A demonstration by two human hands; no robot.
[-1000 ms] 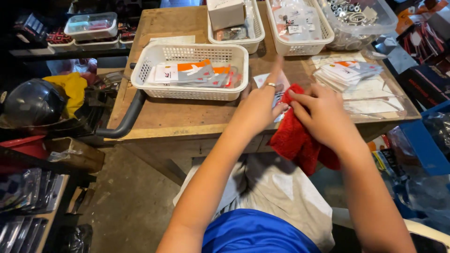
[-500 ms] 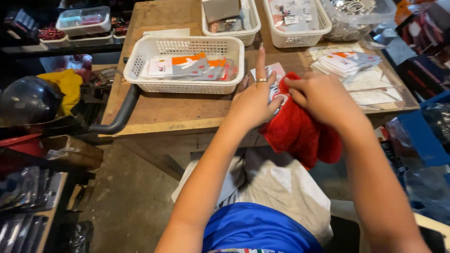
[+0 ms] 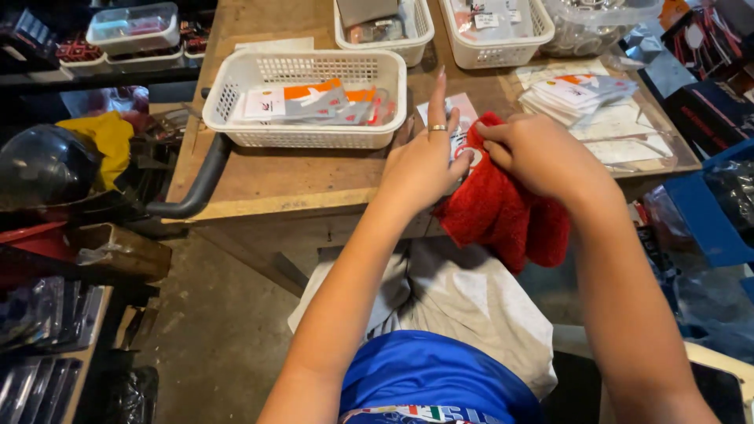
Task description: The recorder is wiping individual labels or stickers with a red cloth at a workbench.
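Note:
My left hand (image 3: 425,161) wears a ring and grips a small flat packet (image 3: 458,126) at the near edge of the wooden table (image 3: 267,177), its index finger pointing up. My right hand (image 3: 542,153) holds a red cloth (image 3: 503,216) bunched against that packet; the cloth hangs down over the table edge toward my lap. Most of the packet is hidden behind the hand and the cloth.
A white basket (image 3: 306,98) with orange and grey packets stands left of my hands. Two more white baskets (image 3: 491,35) sit at the back. A stack of packets (image 3: 577,94) on clear bags lies to the right. A black helmet (image 3: 43,165) and a black tube (image 3: 196,184) are at the left.
The view has moved closer to the table. Both hands stay together at the table edge, and the red cloth has bunched up higher against the packet.

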